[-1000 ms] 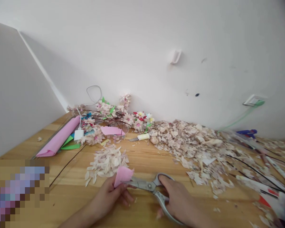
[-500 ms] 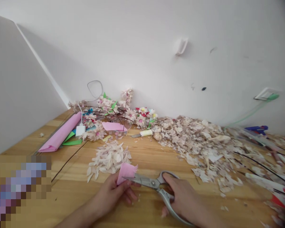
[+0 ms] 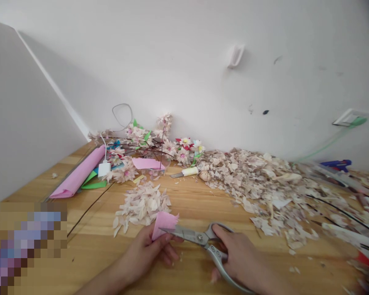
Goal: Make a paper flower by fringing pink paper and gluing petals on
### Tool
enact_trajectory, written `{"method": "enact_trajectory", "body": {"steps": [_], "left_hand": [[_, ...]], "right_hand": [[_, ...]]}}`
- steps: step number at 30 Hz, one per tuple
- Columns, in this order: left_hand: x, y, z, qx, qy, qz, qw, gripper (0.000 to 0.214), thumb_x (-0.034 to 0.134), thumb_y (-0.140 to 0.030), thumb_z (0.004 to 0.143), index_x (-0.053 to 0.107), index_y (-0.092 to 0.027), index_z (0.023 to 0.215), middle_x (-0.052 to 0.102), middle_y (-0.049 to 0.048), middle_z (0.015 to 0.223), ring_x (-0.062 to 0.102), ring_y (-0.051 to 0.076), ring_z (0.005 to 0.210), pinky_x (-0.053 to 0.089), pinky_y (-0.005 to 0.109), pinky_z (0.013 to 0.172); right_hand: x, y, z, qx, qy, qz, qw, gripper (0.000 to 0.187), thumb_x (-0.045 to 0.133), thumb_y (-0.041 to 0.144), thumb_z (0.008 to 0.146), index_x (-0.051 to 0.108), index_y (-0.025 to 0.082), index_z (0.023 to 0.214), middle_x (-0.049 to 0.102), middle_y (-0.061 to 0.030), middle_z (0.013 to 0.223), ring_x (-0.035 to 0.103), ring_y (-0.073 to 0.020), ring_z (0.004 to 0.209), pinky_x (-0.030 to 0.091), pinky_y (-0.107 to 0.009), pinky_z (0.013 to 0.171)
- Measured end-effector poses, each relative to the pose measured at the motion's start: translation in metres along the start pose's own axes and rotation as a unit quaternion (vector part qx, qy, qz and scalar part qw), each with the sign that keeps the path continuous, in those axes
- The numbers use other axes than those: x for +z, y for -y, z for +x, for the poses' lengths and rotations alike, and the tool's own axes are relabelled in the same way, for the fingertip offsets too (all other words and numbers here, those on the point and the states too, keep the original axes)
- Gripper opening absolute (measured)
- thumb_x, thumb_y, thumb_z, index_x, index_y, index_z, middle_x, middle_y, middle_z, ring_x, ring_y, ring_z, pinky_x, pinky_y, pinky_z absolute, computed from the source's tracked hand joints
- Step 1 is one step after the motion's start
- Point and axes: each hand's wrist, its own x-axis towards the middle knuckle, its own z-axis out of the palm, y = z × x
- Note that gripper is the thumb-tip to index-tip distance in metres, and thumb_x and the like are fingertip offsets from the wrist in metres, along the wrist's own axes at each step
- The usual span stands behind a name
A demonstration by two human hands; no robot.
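My left hand [image 3: 152,248] pinches a small piece of pink crepe paper [image 3: 165,223] between thumb and fingers; its upper right edge is ragged. My right hand [image 3: 238,254] grips the handles of grey metal scissors [image 3: 199,237]. The blades point left and lie across the lower part of the pink paper, close to my left thumb. How far the blades are apart is hard to make out. Just behind my left hand lies a small pile of pale petals [image 3: 144,203] on the wooden table [image 3: 199,209].
A pink paper roll [image 3: 80,171] and a white charger [image 3: 104,169] lie at the left. Handmade flowers [image 3: 141,141] stand along the wall. A yellow-handled blade [image 3: 189,171] lies mid-table. A large heap of dried petals [image 3: 252,176] and a blue glue gun [image 3: 336,164] are at the right.
The view has shifted very slightly. Both hands, the scissors and the pink paper keep nearly the same positions.
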Motion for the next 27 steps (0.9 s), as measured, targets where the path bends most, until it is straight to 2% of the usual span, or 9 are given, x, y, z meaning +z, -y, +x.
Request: {"method": "enact_trajectory", "body": {"steps": [14, 21, 27], "left_hand": [[-0.0005, 0.0012, 0.0006, -0.009, 0.007, 0.002, 1.000, 0.039, 0.062, -0.049, 0.069, 0.066, -0.013, 0.082, 0.070, 0.0029, 0.057, 0.062, 0.014, 0.050, 0.049, 0.025, 0.053], [0.0011, -0.0004, -0.0001, -0.003, 0.009, -0.005, 1.000, 0.040, 0.064, -0.050, 0.068, 0.066, -0.013, 0.082, 0.069, 0.0017, 0.058, 0.061, 0.013, 0.049, 0.048, 0.023, 0.051], [0.0012, 0.0005, 0.0012, -0.003, 0.008, -0.009, 1.000, 0.040, 0.064, -0.050, 0.067, 0.065, -0.013, 0.081, 0.069, 0.0020, 0.056, 0.061, 0.013, 0.049, 0.048, 0.023, 0.051]], "right_hand": [[0.0047, -0.0046, 0.0016, -0.006, -0.009, 0.010, 1.000, 0.047, 0.075, 0.052, 0.048, 0.048, 0.024, 0.074, 0.064, 0.0016, 0.072, 0.056, -0.0195, 0.063, 0.031, -0.023, 0.052], [0.0043, -0.0050, 0.0015, -0.010, -0.010, 0.004, 1.000, 0.043, 0.073, 0.052, 0.053, 0.047, 0.024, 0.073, 0.063, 0.0017, 0.071, 0.054, -0.0177, 0.060, 0.029, -0.022, 0.050], [0.0011, -0.0043, 0.0001, -0.003, -0.003, -0.033, 0.999, 0.044, 0.073, 0.050, 0.052, 0.047, 0.024, 0.076, 0.063, 0.0010, 0.074, 0.056, -0.0195, 0.063, 0.029, -0.023, 0.051]]}}
